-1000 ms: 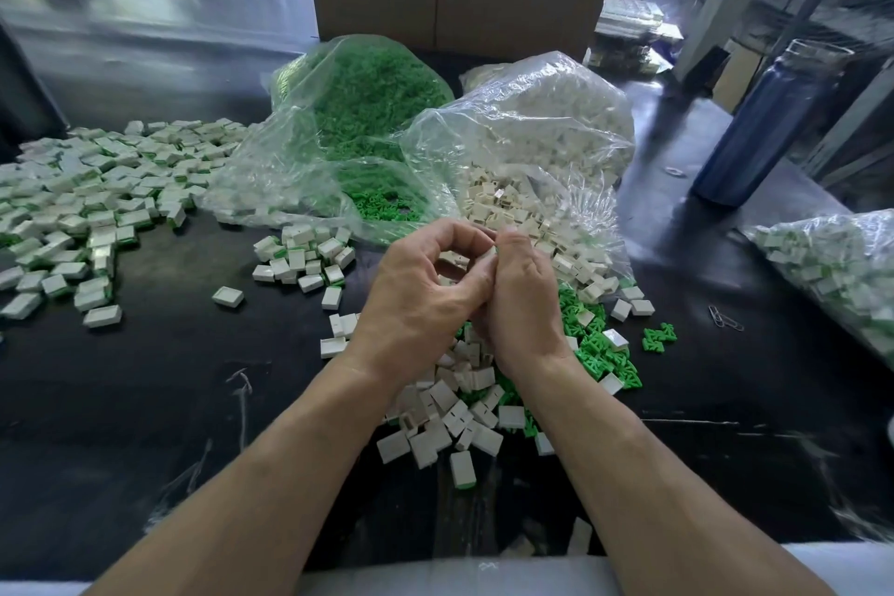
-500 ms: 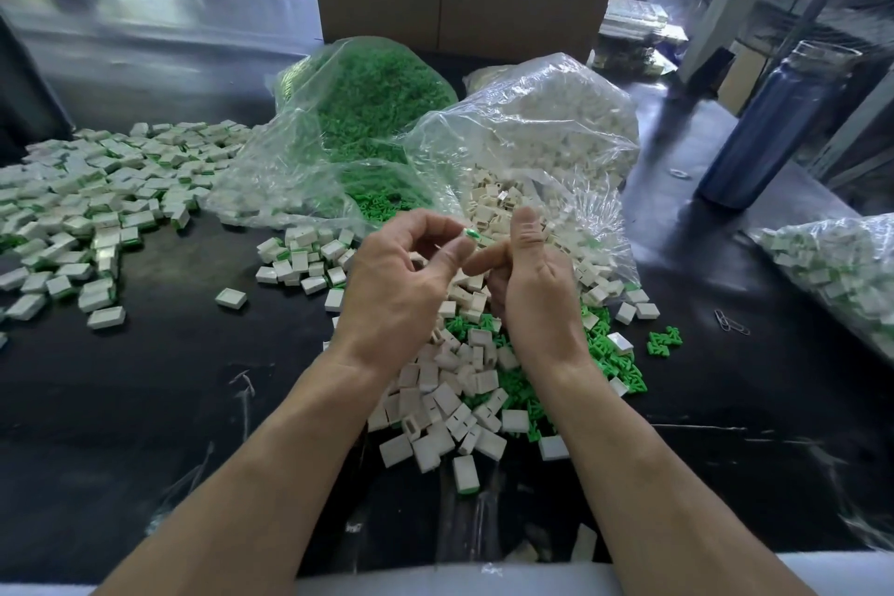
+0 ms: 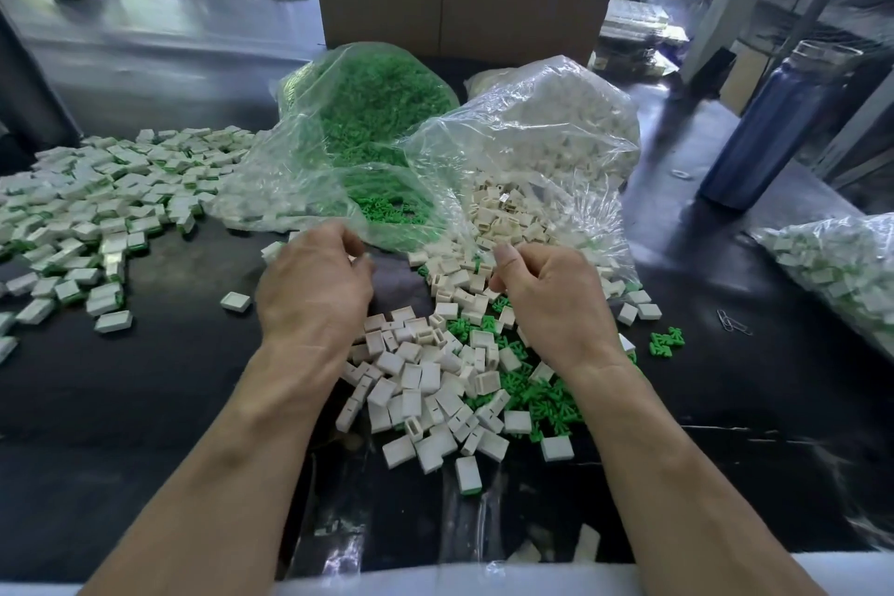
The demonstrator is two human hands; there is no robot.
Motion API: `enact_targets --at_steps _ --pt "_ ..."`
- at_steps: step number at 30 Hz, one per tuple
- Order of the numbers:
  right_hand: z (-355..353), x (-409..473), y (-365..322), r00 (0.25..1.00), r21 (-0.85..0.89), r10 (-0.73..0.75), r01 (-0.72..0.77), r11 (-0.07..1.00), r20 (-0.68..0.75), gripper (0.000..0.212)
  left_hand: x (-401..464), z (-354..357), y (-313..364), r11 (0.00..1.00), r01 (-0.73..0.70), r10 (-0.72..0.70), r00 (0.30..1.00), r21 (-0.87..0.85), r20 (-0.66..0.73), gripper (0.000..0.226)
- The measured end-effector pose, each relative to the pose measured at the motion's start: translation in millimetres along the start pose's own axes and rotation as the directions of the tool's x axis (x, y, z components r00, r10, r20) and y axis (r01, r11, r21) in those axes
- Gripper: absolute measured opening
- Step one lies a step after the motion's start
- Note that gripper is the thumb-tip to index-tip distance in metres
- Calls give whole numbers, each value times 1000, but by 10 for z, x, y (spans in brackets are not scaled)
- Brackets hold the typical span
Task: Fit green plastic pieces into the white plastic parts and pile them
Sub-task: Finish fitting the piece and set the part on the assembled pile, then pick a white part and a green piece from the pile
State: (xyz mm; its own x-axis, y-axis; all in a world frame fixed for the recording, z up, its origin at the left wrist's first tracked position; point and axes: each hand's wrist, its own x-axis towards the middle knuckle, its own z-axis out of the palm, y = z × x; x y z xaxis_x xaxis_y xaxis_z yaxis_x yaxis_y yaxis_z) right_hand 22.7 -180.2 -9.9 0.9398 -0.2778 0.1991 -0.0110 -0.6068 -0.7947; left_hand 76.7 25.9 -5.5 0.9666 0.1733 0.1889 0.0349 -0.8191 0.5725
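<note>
Surface: black table (image 3: 145, 402), glossy, scuffed with pale marks; a white edge runs along its near side.
Left hand (image 3: 314, 290): back to the camera, over the table just left of the loose pile; fingers curled under — whether they hold anything cannot be told.
Right hand (image 3: 556, 300): over the right part of the pile, thumb up, fingers curled toward the palm; what they hold, if anything, is hidden.
White parts (image 3: 425, 382): loose heap between and below the two hands, spilling from the mouth of the right bag.
Green pieces (image 3: 542, 402): scattered under and beside the white parts, mostly by the right wrist; a small clump (image 3: 667, 341) lies apart to the right.
Finished pile (image 3: 96, 208): white parts with green showing at their edges, spread wide on the table's left; one stray (image 3: 236, 302) near the left hand.
Green bag (image 3: 367, 111): clear plastic, full, behind the hands.
White bag (image 3: 546, 136): clear plastic, touching the green bag's right side, mouth open toward the person.
Third bag (image 3: 841, 266): far right edge, holds white parts with green.
Paper clips (image 3: 733, 320): on the table beside that bag.
Bottle (image 3: 774, 126): dark blue, upright, far right.
Room: cardboard box (image 3: 459, 0) behind the bags; grey bench (image 3: 145, 39) with bags and clutter at back left — blurred; metal framing at right.
</note>
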Motion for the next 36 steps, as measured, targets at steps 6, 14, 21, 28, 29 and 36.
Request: enact_targets --at_steps 6,14,21,28,29,36 --pt "-24 43 36 998 -73 49 -45 996 45 47 96 -19 -106 999 34 -30 993 29 -114 6" --pt "-26 45 93 995 -78 81 -77 994 56 42 141 9 -139 997 42 -36 995 67 -95 8" --pt "-48 48 89 992 -102 101 -93 990 78 42 22 17 -23 1000 -24 22 994 -16 -102 14" --pt "-145 58 98 980 -121 112 -93 988 164 16 -206 105 141 926 -250 319 917 -282 238 18" --pt "-164 61 105 978 -131 121 -99 986 170 13 -213 115 153 924 -268 341 901 -275 269 23" --pt "-202 75 97 965 -205 205 -170 964 165 10 -196 153 184 918 -326 391 845 -227 365 39"
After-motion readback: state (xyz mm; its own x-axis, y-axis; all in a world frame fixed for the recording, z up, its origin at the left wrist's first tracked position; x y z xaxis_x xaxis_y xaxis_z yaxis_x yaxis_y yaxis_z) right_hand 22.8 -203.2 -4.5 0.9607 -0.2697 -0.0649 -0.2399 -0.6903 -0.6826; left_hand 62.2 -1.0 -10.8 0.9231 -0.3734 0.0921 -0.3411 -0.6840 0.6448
